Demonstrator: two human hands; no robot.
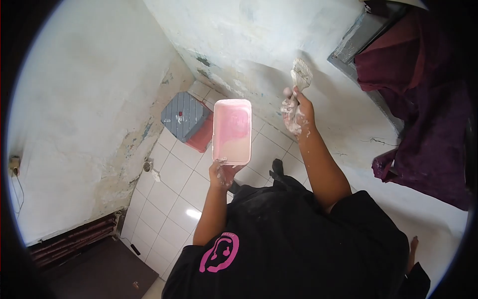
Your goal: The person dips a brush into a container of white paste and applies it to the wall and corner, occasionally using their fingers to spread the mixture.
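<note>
My left hand [222, 172] holds a pink rectangular tray [232, 130] by its near end; the tray holds a pale, whitish paste. My right hand [297, 112], smeared with white paste, grips the handle of a paint-caked brush [301, 74]. The brush head rests against the white wall [259, 35] ahead of me, beside a fresh lighter patch.
A grey plastic stool [184, 115] sits over a red one [201, 138] in the corner on the white tiled floor [169, 194]. Dark maroon cloth [428, 124] hangs from a window frame at right. A dark wooden door [94, 269] lies low left. The wall base is flaking.
</note>
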